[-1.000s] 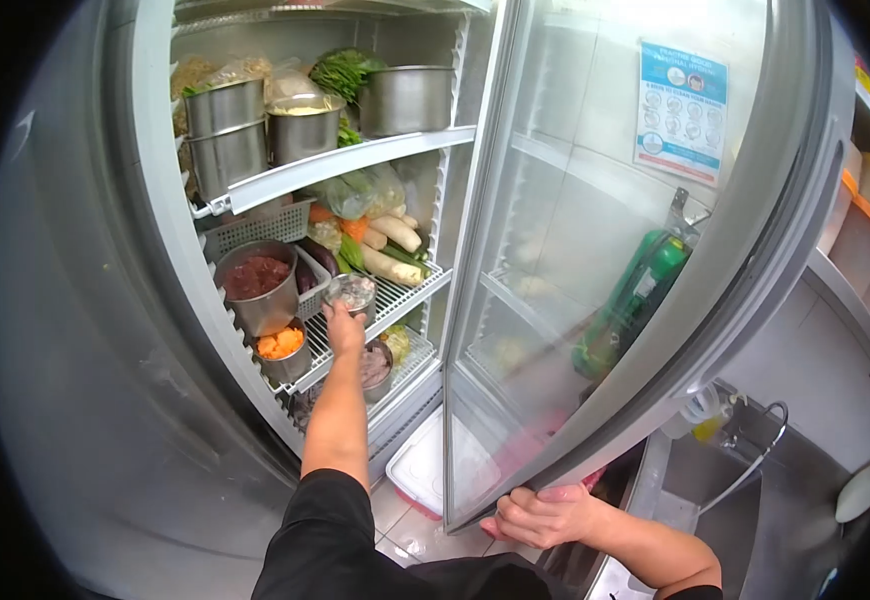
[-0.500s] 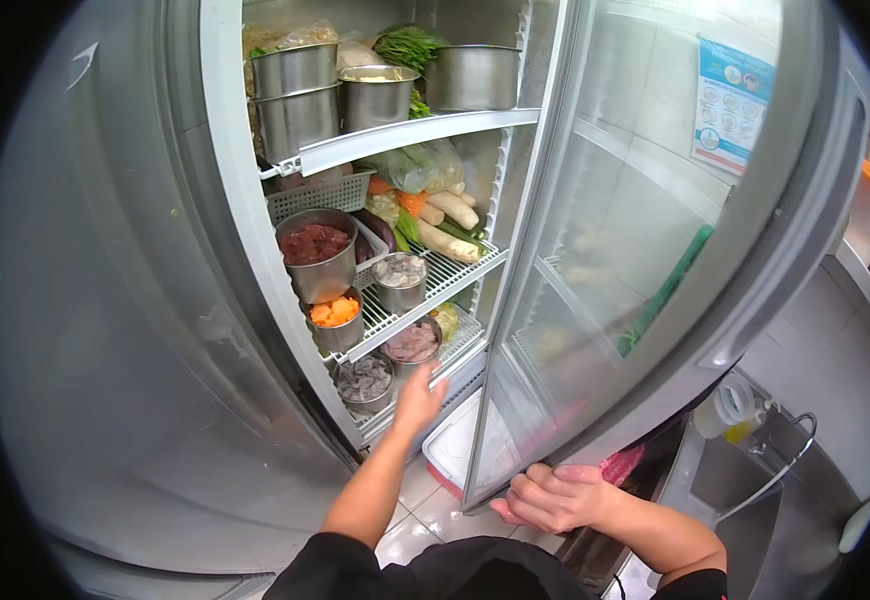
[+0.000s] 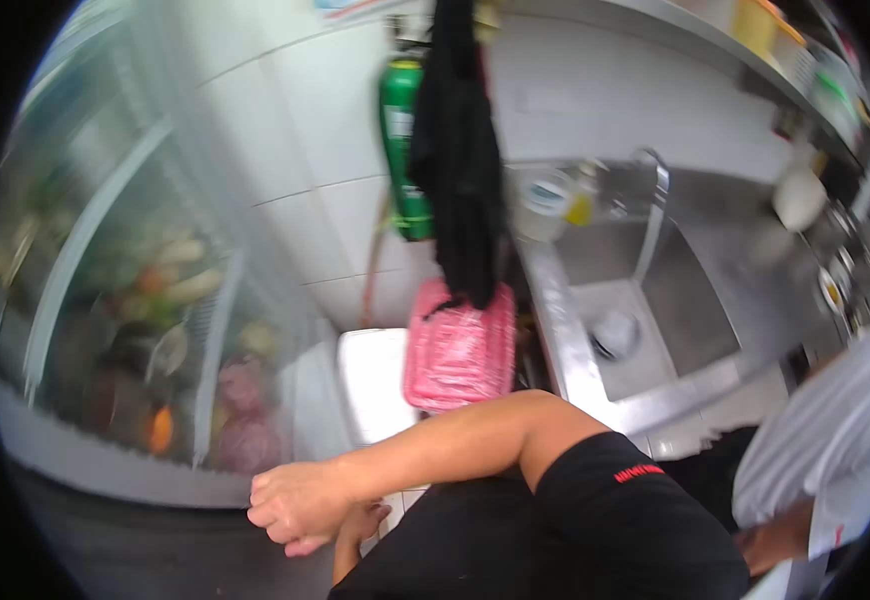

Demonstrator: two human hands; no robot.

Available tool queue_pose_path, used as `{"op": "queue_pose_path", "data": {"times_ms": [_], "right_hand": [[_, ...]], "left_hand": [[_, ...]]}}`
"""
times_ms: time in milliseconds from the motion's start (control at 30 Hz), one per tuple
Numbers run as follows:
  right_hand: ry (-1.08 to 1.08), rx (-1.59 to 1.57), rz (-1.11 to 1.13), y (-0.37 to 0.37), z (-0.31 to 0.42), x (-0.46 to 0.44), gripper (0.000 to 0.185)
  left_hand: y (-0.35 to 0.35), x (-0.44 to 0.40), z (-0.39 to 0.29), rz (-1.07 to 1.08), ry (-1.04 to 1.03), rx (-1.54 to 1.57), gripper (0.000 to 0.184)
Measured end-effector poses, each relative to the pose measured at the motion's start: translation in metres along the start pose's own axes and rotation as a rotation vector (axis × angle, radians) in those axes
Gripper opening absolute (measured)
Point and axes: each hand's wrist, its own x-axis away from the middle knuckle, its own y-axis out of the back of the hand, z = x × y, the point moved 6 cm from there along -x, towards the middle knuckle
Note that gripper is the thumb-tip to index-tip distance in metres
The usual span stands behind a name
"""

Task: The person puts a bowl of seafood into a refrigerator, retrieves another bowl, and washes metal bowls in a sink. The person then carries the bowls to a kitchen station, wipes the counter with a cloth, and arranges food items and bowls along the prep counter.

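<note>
The view has now turned from the open fridge to the wall and the sink (image 3: 690, 300), and the glass door (image 3: 115, 475) has swung across the shelves (image 3: 95, 235). This means that the food, such as the blurred orange food (image 3: 161, 428), is behind the glass and the hands cannot reach it from here; whether the door is fully closed, one cannot tell. The door is at the lower left of the view, just beside the right hand.

The right hand (image 3: 300, 505) has a narrow grip, with the fingers curled at the door's edge and the thumb below. Its forearm (image 3: 455, 450) crosses in front of the body, with the elbow bent. The left hand (image 3: 363, 520) is drawn back from the shelves, and it is partly hidden behind this forearm, so its grip cannot be told. Beyond the forearm are a white box (image 3: 370, 390) and a pink parcel (image 3: 460, 355)
</note>
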Motion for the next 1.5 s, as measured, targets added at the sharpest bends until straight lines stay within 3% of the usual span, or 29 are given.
{"op": "queue_pose_path", "data": {"times_ms": [133,233,267,367,433,533,600,633,767,867,933,1033,1067,1100,1167,1233,1300,1367,1500], "right_hand": [[-0.501,0.212,0.048,0.045,-0.033,0.127,0.025],[-0.966,0.418,-0.044,0.119,-0.013,0.242,0.025],[-1.045,0.549,-0.017,0.149,0.011,0.276,0.023],[-1.345,0.811,-0.299,0.233,0.103,0.367,0.015],[-1.556,0.979,-0.298,0.274,0.174,0.442,0.016],[-2.123,1.137,-0.221,0.323,0.295,0.518,0.029],[-2.488,1.185,-0.198,0.345,0.371,0.534,0.039],[-2.606,1.169,-0.229,0.352,0.404,0.546,0.044],[-2.823,1.104,-0.324,0.362,0.502,0.582,0.057],[-2.900,1.016,-0.265,0.365,0.531,0.604,0.067],[-2.919,1.011,-0.229,0.356,0.536,0.604,0.071],[-2.871,1.093,-0.296,0.351,0.536,0.631,0.075],[-2.861,1.091,-0.331,0.339,0.531,0.631,0.076],[-2.915,1.006,-0.344,0.337,0.526,0.618,0.074],[-2.916,0.987,-0.250,0.330,0.520,0.626,0.081],[-2.899,0.984,-0.167,0.328,0.524,0.625,0.086],[-2.887,0.933,-0.125,0.334,0.520,0.620,0.092],[-2.878,0.947,-0.121,0.344,0.522,0.619,0.096],[-2.844,1.005,-0.139,0.378,0.540,0.655,0.102]], "left_hand": [[-0.025,-0.029,0.059,-0.060,0.073,0.340,0.046],[-0.027,-0.033,0.050,0.022,0.111,0.158,0.044],[-0.030,-0.037,0.047,0.057,0.111,0.123,0.043],[-0.032,-0.064,0.031,0.131,0.073,0.185,0.041],[-0.037,-0.084,0.005,0.205,0.057,0.264,0.040],[-0.040,-0.071,-0.097,0.107,0.068,0.162,0.035],[-0.050,-0.064,-0.152,-0.007,-0.070,0.355,0.030],[-0.054,-0.124,-0.090,-0.007,-0.140,0.431,0.028],[-0.067,-0.122,-0.162,-0.092,-0.218,0.375,0.020],[-0.074,-0.087,-0.274,-0.151,-0.278,0.432,0.020],[-0.086,-0.080,-0.336,-0.066,-0.426,0.468,0.019],[-0.123,-0.085,-0.410,0.155,-0.542,0.147,0.022],[-0.139,-0.069,-0.453,0.103,-0.694,-0.062,0.018],[-0.166,-0.075,-0.462,0.333,-0.552,0.041,0.017],[-0.222,-0.084,-0.485,0.499,-0.882,-0.233,0.017],[-0.280,-0.078,-0.506,0.700,-1.136,-0.281,0.019],[-0.336,-0.068,-0.517,0.829,-1.216,-0.388,0.027],[-0.389,-0.057,-0.528,0.827,-1.444,-0.560,0.039],[-0.480,-0.049,-0.556,0.723,-1.663,-0.759,0.053]]}}
